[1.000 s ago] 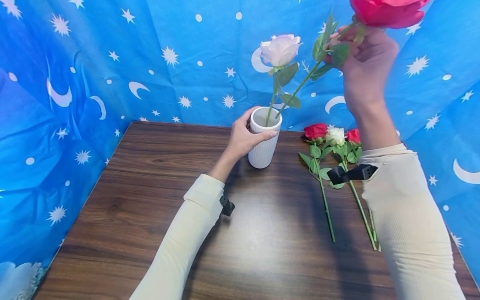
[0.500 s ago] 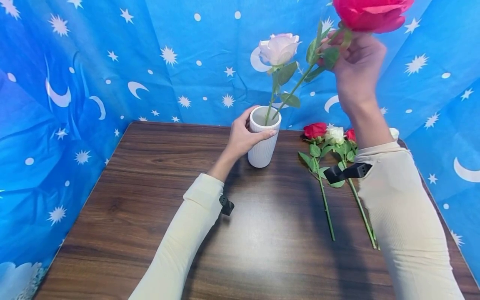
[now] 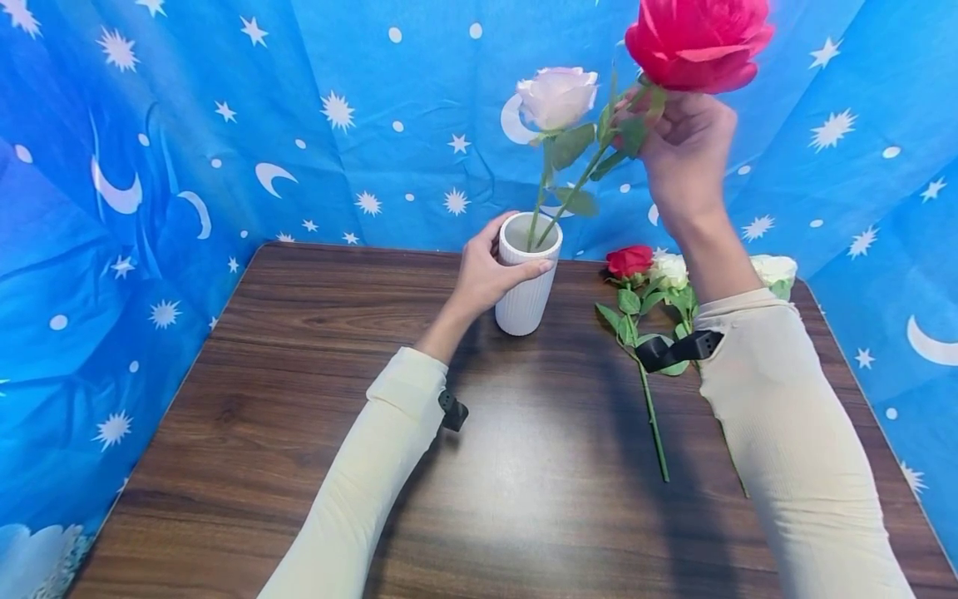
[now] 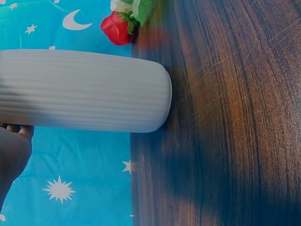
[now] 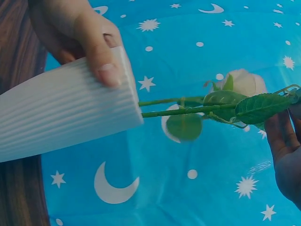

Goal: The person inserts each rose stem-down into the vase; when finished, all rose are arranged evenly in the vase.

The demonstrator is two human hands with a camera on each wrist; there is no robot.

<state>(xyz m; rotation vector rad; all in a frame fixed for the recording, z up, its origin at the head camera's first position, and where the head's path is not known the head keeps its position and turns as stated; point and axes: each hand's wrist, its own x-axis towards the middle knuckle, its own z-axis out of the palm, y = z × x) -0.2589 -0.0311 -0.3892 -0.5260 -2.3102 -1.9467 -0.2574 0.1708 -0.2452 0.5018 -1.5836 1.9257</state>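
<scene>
A white ribbed vase (image 3: 527, 291) stands on the table, and my left hand (image 3: 486, 270) grips it near the rim with the thumb across its front. One pale pink-white rose (image 3: 558, 100) leans in the vase. Up at the right, my right hand (image 3: 688, 150) pinches a large red rose (image 3: 699, 46) just below its bloom. That rose's stem slants down into the vase mouth, and in the right wrist view both stems enter the vase (image 5: 70, 106) side by side. The left wrist view shows the vase's base (image 4: 155, 96) against the wood.
On the right of the wooden table (image 3: 299, 349) lie a red rose (image 3: 629, 261), a white rose (image 3: 669, 270) and another white rose (image 3: 774, 269), partly behind my right arm. A blue cloth (image 3: 419, 75) with moons and stars hangs behind the table.
My right hand has moved left and down with the large red rose, and its stem reaches lower into the vase. The left hand and the vase have stayed in place.
</scene>
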